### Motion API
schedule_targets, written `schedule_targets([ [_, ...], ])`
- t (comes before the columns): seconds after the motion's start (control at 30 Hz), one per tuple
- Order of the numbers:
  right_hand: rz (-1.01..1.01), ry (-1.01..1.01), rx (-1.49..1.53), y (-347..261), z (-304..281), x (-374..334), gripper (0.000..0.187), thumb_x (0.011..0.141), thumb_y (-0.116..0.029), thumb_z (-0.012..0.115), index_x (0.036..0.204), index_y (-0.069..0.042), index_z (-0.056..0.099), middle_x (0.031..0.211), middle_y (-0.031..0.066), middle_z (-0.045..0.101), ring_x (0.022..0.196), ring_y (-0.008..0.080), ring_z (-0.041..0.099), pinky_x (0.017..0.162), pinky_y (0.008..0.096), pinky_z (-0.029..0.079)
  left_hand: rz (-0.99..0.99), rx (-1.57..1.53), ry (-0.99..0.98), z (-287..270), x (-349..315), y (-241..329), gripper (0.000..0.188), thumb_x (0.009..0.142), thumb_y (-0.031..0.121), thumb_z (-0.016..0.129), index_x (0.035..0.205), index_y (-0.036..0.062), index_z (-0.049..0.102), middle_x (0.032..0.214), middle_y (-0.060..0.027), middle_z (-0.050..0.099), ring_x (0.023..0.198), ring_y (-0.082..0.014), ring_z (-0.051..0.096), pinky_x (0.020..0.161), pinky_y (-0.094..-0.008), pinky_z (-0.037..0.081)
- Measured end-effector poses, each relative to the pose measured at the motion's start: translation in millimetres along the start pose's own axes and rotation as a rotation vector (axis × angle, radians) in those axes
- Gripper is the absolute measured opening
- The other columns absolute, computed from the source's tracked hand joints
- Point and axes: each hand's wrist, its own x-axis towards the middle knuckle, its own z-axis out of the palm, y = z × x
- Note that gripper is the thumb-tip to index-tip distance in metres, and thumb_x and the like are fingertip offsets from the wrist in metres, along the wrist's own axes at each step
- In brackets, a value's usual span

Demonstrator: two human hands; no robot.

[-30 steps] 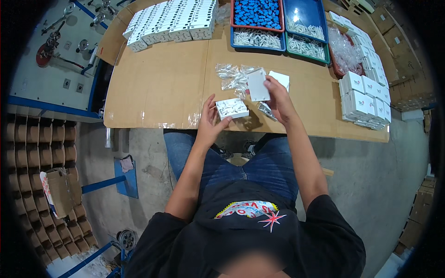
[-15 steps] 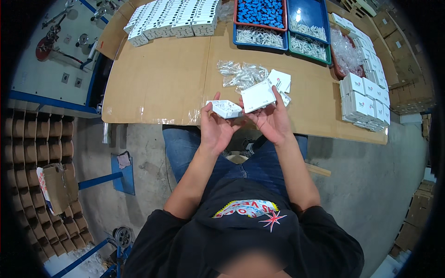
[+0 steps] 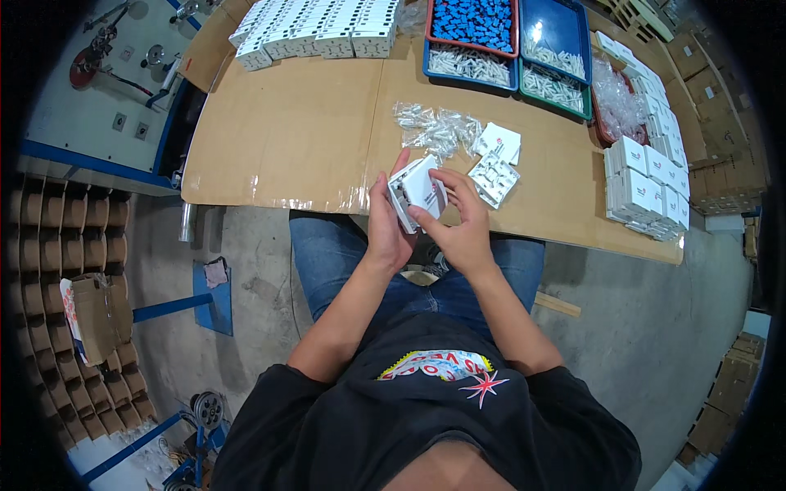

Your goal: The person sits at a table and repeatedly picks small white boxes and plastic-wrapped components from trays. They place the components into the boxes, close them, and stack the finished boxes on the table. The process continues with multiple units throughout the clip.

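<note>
Above my lap, at the table's near edge, my two hands are together round white parts. My left hand [image 3: 390, 227] is wrapped round a small white box [image 3: 400, 196] from the left, thumb up along its side. My right hand [image 3: 467, 231] grips a white flat piece [image 3: 425, 186] with dark print, tilted against the box; whether it is a lid or a folded card I cannot tell. The inside of the box is mostly hidden. Just beyond lie a printed white card [image 3: 493, 178], a plain white card [image 3: 498, 143] and small clear plastic bags [image 3: 438, 129] with parts in them.
The cardboard-covered table [image 3: 286, 139] carries rows of white boxes [image 3: 315, 31] at back left. At back right stand trays of blue parts [image 3: 472, 23] and white plugs [image 3: 468, 65], beside a bin of clear bags [image 3: 616, 102]. White boxes [image 3: 645, 184] are stacked at the right edge.
The flat white piece in my right hand has come left onto the box in my left hand, which has turned more upright. The printed card on the table is now uncovered.
</note>
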Motion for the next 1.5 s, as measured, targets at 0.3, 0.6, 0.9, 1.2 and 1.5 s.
schedule_targets([
  [0.3, -0.113, 0.006, -0.092, -8, 8, -3, 0.064, 0.079, -0.019, 0.094, 0.135, -0.004, 0.068, 0.142, 0.0195, 0.063, 0.131, 0.0334, 0.063, 0.109, 0.0419, 0.051, 0.062, 0.042, -0.041, 3, -6, 8, 0.067, 0.112, 0.051, 0.027, 0.17, 0.0185, 0.034, 0.148, -0.0118, 0.059, 0.13, -0.0241, 0.06, 0.112, -0.0408, 0.051],
  [0.6, -0.099, -0.007, -0.094, -3, 11, -4, 0.066, 0.078, -0.02, 0.095, 0.136, -0.004, 0.068, 0.144, 0.0196, 0.061, 0.133, 0.035, 0.061, 0.11, 0.0437, 0.051, 0.07, 0.089, -0.014, 1, -3, 2, 0.068, 0.112, 0.052, 0.023, 0.172, 0.0186, 0.03, 0.149, -0.0124, 0.058, 0.13, -0.0245, 0.06, 0.112, -0.0413, 0.05],
  [0.9, -0.04, -0.066, 0.091, 14, 16, -8, 0.064, 0.078, -0.013, 0.091, 0.136, -0.004, 0.065, 0.143, 0.0193, 0.059, 0.133, 0.0348, 0.061, 0.111, 0.0436, 0.05, 0.094, 0.261, -0.06, -10, -9, 5, 0.083, 0.096, 0.002, 0.055, 0.172, 0.016, 0.027, 0.149, -0.0122, 0.056, 0.131, -0.02, 0.057, 0.112, -0.0352, 0.049],
  [1.2, 0.359, 0.092, 0.487, 10, -7, 32, 0.052, 0.116, -0.042, 0.045, 0.105, 0.0, 0.073, 0.096, 0.0086, 0.075, 0.09, 0.0132, 0.068, 0.082, 0.0293, 0.053, 0.227, 0.498, -0.237, -6, -11, -5, 0.082, 0.089, 0.0, 0.051, 0.168, 0.0013, 0.031, 0.176, -0.0122, 0.028, 0.159, -0.0275, 0.032, 0.129, -0.0387, 0.026],
  [1.5, 0.273, 0.375, 0.409, 17, 2, 24, 0.063, 0.116, -0.045, 0.046, 0.075, -0.003, 0.068, 0.063, 0.0015, 0.061, 0.059, 0.0082, 0.054, 0.055, 0.0304, 0.042, 0.392, 0.69, -0.442, 7, -10, -27, 0.073, 0.096, 0.009, 0.06, 0.165, -0.001, 0.038, 0.174, -0.0195, 0.03, 0.164, -0.0312, 0.022, 0.132, -0.0443, 0.015],
])
